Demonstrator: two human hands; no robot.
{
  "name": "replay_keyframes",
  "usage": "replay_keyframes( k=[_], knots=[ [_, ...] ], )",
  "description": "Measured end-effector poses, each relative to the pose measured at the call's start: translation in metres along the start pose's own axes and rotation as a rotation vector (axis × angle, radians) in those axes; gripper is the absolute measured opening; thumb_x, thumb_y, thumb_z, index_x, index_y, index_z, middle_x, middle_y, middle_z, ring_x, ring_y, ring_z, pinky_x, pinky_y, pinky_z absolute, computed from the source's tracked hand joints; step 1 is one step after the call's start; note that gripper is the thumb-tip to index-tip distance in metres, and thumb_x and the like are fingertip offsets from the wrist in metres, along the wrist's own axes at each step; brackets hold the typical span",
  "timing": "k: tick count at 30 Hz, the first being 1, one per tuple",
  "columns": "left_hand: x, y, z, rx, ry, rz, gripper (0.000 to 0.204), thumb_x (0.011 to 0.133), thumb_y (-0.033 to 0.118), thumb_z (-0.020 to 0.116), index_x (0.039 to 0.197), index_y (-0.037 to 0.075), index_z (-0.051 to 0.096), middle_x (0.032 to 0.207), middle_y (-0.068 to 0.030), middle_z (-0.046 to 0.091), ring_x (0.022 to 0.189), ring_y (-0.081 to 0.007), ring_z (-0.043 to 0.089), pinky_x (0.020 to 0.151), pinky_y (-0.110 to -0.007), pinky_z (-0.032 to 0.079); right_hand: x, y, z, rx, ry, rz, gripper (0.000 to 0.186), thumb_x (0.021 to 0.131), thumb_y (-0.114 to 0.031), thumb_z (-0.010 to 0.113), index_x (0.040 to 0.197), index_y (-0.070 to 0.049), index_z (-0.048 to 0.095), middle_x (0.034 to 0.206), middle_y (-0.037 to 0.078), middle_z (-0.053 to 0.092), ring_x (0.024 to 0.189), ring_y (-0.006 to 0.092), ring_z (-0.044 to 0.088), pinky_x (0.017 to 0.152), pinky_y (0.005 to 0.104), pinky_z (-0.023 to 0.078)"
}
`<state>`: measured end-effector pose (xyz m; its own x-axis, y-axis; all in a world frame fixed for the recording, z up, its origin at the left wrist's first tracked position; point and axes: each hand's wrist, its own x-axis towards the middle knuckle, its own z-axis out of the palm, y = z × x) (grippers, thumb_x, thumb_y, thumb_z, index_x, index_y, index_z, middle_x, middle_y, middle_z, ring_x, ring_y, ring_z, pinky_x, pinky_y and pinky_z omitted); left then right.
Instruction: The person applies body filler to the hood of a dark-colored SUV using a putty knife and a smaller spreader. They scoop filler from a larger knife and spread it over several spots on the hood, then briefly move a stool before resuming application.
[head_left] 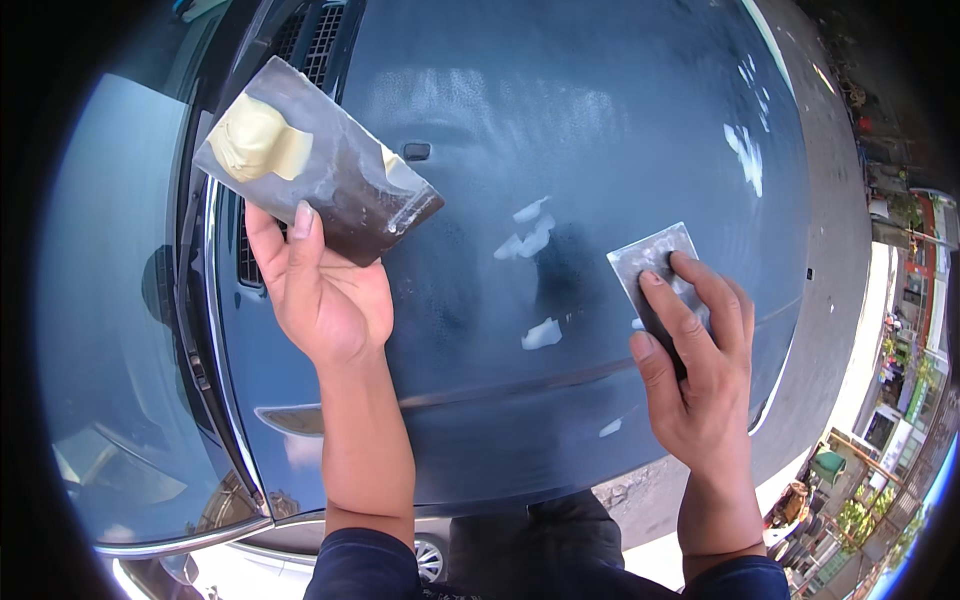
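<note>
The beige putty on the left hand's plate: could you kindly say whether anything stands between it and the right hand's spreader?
Nothing visible does: between the beige putty and the spreader in the right hand lie only the rest of the plate and open space above the blue hood.

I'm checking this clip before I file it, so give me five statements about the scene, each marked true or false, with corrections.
1. The left hand holds a flat plate bearing a lump of cream-coloured paste. True.
2. The right hand is empty. False: it holds a smaller, thin flat scraper.
3. Several separate pale patches show on the blue car hood. True.
4. The plate and the scraper are touching each other. False: they are well apart, with part of the hood showing between them.
5. The windshield is on the right side of the picture. False: it is on the left.
</note>
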<state>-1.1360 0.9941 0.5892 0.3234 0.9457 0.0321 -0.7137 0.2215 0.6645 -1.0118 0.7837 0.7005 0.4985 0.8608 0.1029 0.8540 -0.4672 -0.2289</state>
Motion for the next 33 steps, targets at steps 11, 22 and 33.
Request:
replay_keyframes(
  k=[11,22,33],
  knots=[
    [0.008,0.005,-0.014,-0.157,-0.036,-0.001,0.045,0.088,0.009,0.042,0.134,0.008,0.041,0.129,-0.0099,0.05,0.122,-0.0265,0.046,0.104,-0.05,0.033,-0.047,-0.002,0.01,-0.109,-0.313,0.076,0.043,0.078,-0.012,0.065,0.121,-0.011,0.06,0.13,0.013,0.047,0.107,0.0389,0.045,0.089,0.0478,0.037],
    [0.009,0.004,-0.02,-0.249,0.029,-0.099,0.042,0.088,0.011,0.046,0.13,0.008,0.045,0.128,-0.0089,0.051,0.121,-0.0256,0.047,0.103,-0.048,0.034,-0.031,-0.029,0.04,-0.095,-0.339,-0.068,0.047,0.073,-0.011,0.066,0.12,-0.016,0.06,0.13,0.008,0.047,0.106,0.0384,0.045,0.083,0.0458,0.036],
    [0.007,0.002,-0.024,-0.284,0.04,-0.109,0.039,0.088,0.012,0.046,0.126,0.008,0.049,0.123,-0.0079,0.055,0.116,-0.0227,0.051,0.098,-0.045,0.039,-0.015,0.005,0.022,-0.146,-0.261,0.052,0.045,0.079,-0.015,0.061,0.124,-0.01,0.058,0.129,0.013,0.049,0.104,0.0371,0.047,0.088,0.0462,0.039]
  ],
)
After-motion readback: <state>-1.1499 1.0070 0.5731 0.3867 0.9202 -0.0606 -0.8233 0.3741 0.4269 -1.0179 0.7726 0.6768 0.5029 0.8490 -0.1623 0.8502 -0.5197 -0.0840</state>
